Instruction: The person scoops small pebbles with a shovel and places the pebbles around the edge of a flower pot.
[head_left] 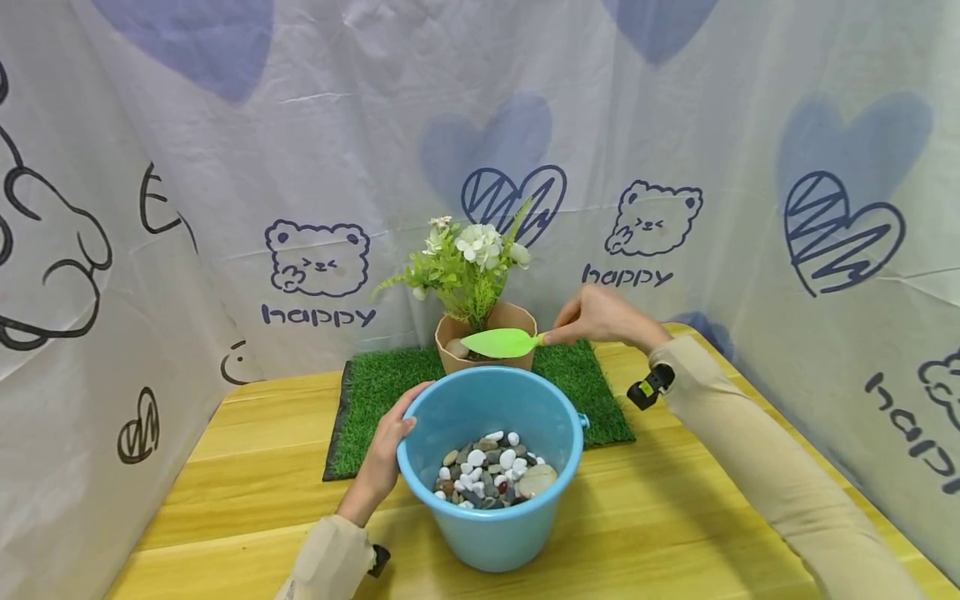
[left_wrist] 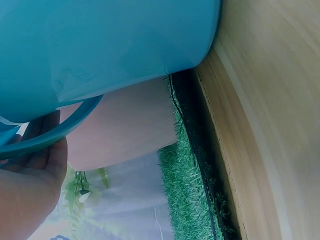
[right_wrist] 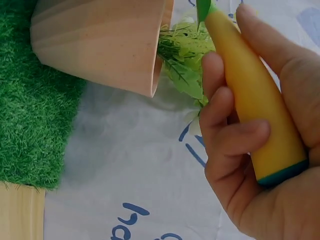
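Observation:
My right hand grips a small garden trowel by its yellow handle. Its bright green blade points left above the mouth of a beige flowerpot. A leafy plant with white flowers stands in the pot, and a pale stone shows inside by the blade tip. With my left hand, I hold the left rim of a light blue bucket; the bucket's handle crosses that hand in the left wrist view. White, grey and brown pebbles lie in the bucket.
Under the pot lies a green artificial grass mat with a black edge. The bucket stands in front of the pot on a wood-grain table. A white printed cloth hangs behind and at both sides.

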